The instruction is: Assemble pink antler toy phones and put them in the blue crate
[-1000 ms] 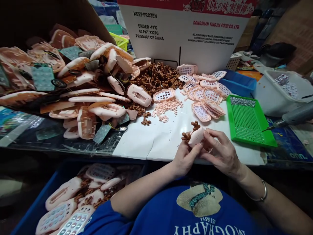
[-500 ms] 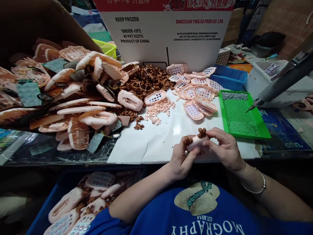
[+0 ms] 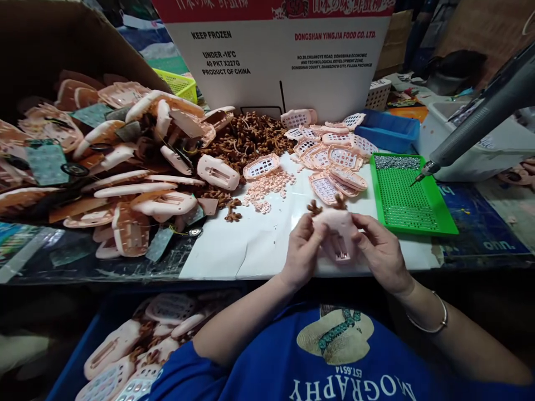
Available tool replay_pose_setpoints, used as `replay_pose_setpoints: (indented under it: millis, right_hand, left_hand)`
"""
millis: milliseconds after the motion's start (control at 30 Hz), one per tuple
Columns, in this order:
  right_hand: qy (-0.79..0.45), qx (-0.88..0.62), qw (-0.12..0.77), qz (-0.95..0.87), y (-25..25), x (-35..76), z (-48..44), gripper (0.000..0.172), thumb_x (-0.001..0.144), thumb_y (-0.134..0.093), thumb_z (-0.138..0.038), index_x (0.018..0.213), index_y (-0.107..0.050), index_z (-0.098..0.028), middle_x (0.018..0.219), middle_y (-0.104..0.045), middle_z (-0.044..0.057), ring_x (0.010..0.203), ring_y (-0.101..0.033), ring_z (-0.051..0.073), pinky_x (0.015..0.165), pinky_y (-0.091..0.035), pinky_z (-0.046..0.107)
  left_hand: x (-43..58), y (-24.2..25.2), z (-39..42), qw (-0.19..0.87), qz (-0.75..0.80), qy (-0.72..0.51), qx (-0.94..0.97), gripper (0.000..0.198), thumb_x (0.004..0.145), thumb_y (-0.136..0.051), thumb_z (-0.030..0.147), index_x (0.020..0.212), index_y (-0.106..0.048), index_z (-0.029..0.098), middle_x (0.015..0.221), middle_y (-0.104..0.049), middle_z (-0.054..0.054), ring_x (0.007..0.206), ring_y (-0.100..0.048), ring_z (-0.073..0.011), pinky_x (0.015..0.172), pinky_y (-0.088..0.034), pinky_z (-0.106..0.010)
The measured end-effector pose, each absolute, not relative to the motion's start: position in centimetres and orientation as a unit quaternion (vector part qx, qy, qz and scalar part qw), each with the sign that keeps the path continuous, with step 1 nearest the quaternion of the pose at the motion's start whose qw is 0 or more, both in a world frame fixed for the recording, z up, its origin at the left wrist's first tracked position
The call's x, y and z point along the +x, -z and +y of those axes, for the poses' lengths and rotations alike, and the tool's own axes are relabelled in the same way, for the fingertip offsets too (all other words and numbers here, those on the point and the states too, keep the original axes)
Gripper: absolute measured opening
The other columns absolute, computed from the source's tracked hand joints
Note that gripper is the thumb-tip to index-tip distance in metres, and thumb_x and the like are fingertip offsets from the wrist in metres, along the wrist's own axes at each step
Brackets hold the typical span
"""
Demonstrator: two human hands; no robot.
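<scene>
Both of my hands hold one pink plastic shell (image 3: 338, 234) over the white sheet (image 3: 259, 245) near the table's front edge. My left hand (image 3: 301, 250) pinches its left side and my right hand (image 3: 378, 250) grips its right side. Brown antler-shaped pieces (image 3: 314, 208) stick out from the shell's top edge. The shell's flat face with a slot is turned toward me.
A heap of pink shells and green circuit boards (image 3: 125, 156) fills the left. Brown antler parts (image 3: 248, 139) and pink keypad frames (image 3: 334, 161) lie behind. A green screw tray (image 3: 407, 195) and a hanging electric screwdriver (image 3: 472, 133) are at right. A blue bin (image 3: 125, 345) sits below.
I have turned the shell in my hands so that its slotted face points at me. The screwdriver has swung up and in from the right.
</scene>
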State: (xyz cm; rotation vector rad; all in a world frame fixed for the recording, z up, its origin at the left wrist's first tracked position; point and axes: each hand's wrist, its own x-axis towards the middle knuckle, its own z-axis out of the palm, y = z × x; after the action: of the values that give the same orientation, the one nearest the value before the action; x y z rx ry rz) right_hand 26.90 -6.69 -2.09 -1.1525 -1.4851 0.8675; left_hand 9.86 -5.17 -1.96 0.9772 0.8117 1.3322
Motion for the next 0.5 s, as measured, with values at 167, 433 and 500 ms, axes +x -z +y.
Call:
replay_pose_setpoints:
  millis: [167, 433, 500]
  right_hand:
    - [-0.434, -0.499, 0.431, -0.613, 2.7, 26.7, -8.0, 0.038, 0.092, -0.06, -0.047, 0.118, -0.062, -0.02, 0.087, -0.073, 0.005, 0.072, -0.07, 0.018, 0.069, -0.06, 0.03]
    - [-0.581, -0.431, 0.422, -0.547, 3.5, 26.5, -7.9, 0.044, 0.094, -0.052, -0.057, 0.112, -0.064, -0.019, 0.089, -0.074, 0.005, 0.065, -0.069, 0.016, 0.061, -0.062, 0.031]
    - [-0.501, -0.48, 0.402, -0.598, 3.2, 27.5, -8.2, 0.04, 0.096, -0.051, -0.052, 0.115, -0.067, -0.021, 0.085, -0.074, 0.005, 0.063, -0.069, 0.017, 0.06, -0.061, 0.034]
  left_hand:
    - [10.5, 1.8, -4.2, 0.648, 0.323, -0.61, 0.322, 0.037, 0.081, -0.076, 0.046, 0.11, -0.061, 0.027, 0.11, -0.069, 0.001, 0.102, -0.064, -0.0139, 0.094, -0.048, -0.025]
    - [11.2, 2.3, -6.0, 0.645, 0.347, -0.525, 0.434, 0.044, 0.083, -0.073, 0.045, 0.119, -0.057, 0.024, 0.101, -0.068, -0.002, 0.086, -0.063, -0.0168, 0.077, -0.051, -0.026]
    - [10.8, 1.6, -6.0, 0.588, 0.371, -0.516, 0.5, 0.038, 0.085, -0.071, 0.038, 0.118, -0.06, 0.022, 0.101, -0.069, -0.003, 0.09, -0.063, -0.0186, 0.084, -0.05, -0.028]
